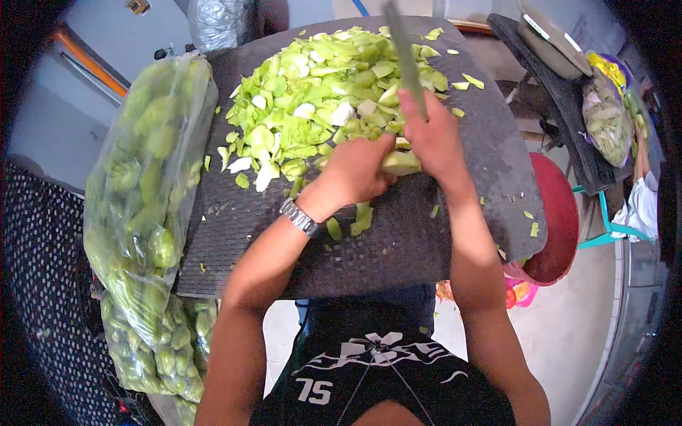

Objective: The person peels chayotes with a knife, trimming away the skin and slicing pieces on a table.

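My right hand [435, 138] is closed round a knife [403, 53], its blade pointing up and away from me. My left hand [356, 169], below a metal-band watch [300, 217], has curled fingers gripping a pale green chayote piece [402, 164] on the dark table [341, 259]. The two hands are close together, with the piece between them. Just beyond them spreads a large heap of chopped green pieces [305, 92]. Part of the held piece is hidden by my left fingers.
A long clear plastic bag of whole chayotes [153, 163] lies along the table's left side, with more bags [153, 348] below. At the right stand a red tub [550, 220] and a black stand [568, 113] holding a basin [554, 46]. Another person's arm [641, 153] shows far right.
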Tool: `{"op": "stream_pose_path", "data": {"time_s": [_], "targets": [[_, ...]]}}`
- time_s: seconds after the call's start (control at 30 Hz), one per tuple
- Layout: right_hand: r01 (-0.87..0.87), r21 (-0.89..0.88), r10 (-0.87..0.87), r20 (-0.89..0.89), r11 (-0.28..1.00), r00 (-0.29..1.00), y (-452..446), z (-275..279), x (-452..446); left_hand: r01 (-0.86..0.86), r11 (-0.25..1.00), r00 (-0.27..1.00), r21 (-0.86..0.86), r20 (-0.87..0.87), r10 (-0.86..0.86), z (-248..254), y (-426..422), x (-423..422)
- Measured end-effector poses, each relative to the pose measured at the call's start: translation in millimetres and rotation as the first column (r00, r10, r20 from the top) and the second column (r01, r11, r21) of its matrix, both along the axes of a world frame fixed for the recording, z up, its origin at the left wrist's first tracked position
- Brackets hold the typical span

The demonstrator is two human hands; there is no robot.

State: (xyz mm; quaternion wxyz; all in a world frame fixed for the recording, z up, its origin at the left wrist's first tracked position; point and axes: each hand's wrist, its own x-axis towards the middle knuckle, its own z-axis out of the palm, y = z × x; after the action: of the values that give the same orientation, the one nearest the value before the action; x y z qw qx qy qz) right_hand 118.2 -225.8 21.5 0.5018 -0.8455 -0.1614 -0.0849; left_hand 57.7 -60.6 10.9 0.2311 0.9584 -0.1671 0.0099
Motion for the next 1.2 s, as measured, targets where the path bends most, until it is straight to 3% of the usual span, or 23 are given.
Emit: {"op": "stream_pose_path", "data": {"time_s": [0.03, 0.07, 0.13, 0.23, 0.37, 0.5, 0.57, 0.77, 0.87, 0.9, 0.97, 1.0, 1.07, 1.13, 1.2], "targets": [[-0.018, -0.072, 0.033, 0.216, 0.997, 0.976, 1.6, 0.8, -6.1, -0.015, 0.985, 1.0, -0.174, -0.006, 0.014, -2.3, 8.7, -1.1], [-0.045, -0.098, 0.069, 0.256, 0.994, 0.964, 0.7, 4.5, -13.1, -0.031, 0.939, 1.0, -0.343, -0.014, 0.028, -5.2, 16.7, -1.8], [-0.099, -0.152, 0.145, 0.33, 0.983, 0.933, 2.0, 26.3, -30.5, -0.152, 0.69, 0.977, -0.708, -0.212, -0.002, -7.2, 24.7, -3.4], [-0.24, -0.166, 0.283, 0.32, 0.956, 0.904, 3.6, 21.2, -33.3, -0.231, 0.292, 0.954, -0.928, -0.275, -0.117, -4.5, 26.3, -10.5], [-0.328, -0.278, 0.391, 0.213, 0.903, 0.895, 5.3, 16.1, -36.2, -0.292, 0.267, 0.947, -0.918, -0.318, -0.057, -6.3, 27.8, -12.3], [-0.42, -0.208, 0.453, 0.149, 0.883, 0.879, 6.0, 13.7, -37.9, -0.216, 0.395, 0.972, -0.893, -0.235, 0.0, -15.2, 30.5, -11.3], [-0.389, -0.251, 0.431, 0.144, 0.887, 0.891, 6.3, 13.8, -38.7, -0.193, 0.491, 0.973, -0.85, -0.231, -0.018, -9.6, 33.9, -15.6], [-0.296, -0.308, 0.364, 0.194, 0.904, 0.911, 7.5, 12.1, -37.4, -0.133, 0.571, 0.986, -0.81, -0.165, -0.004, 0.5, 37.0, -19.4], [-0.221, -0.341, 0.318, 0.262, 0.914, 0.911, 6.4, 8.0, -32.0, -0.229, 0.455, 0.94, -0.861, -0.317, -0.128, 5.8, 38.5, -21.6], [-0.195, -0.347, 0.304, 0.292, 0.917, 0.907, 6.0, 6.6, -27.8, -0.249, 0.502, 0.922, -0.828, -0.362, -0.14, 12.8, 37.5, -23.9], [-0.131, -0.298, 0.187, 0.167, 0.945, 0.968, -4.5, 5.9, -14.5, -0.283, 0.593, 0.877, -0.754, -0.454, -0.159, 28.3, 35.2, -31.7], [-0.097, -0.278, 0.13, 0.102, 0.956, 0.986, -9.4, 5.8, -10.6, -0.299, 0.536, 0.881, -0.79, -0.444, -0.163, 27.9, 37.7, -31.5], [-0.105, -0.167, 0.129, 0.14, 0.98, 0.982, -12.3, -0.7, -6.7, -0.327, 0.404, 0.894, -0.854, -0.418, -0.16, 24.3, 46.4, -27.7], [-0.059, -0.145, 0.087, 0.196, 0.988, 0.977, -8.2, -12.6, -1.4, -0.35, 0.424, 0.904, -0.835, -0.42, -0.082, 21.0, 56.1, -23.7], [-0.064, -0.096, 0.047, -0.169, 0.993, 0.984, -11.9, -0.6, -7.9, -0.332, 0.484, 0.92, -0.81, -0.392, -0.025, 17.5, 63.1, -19.9]]}}
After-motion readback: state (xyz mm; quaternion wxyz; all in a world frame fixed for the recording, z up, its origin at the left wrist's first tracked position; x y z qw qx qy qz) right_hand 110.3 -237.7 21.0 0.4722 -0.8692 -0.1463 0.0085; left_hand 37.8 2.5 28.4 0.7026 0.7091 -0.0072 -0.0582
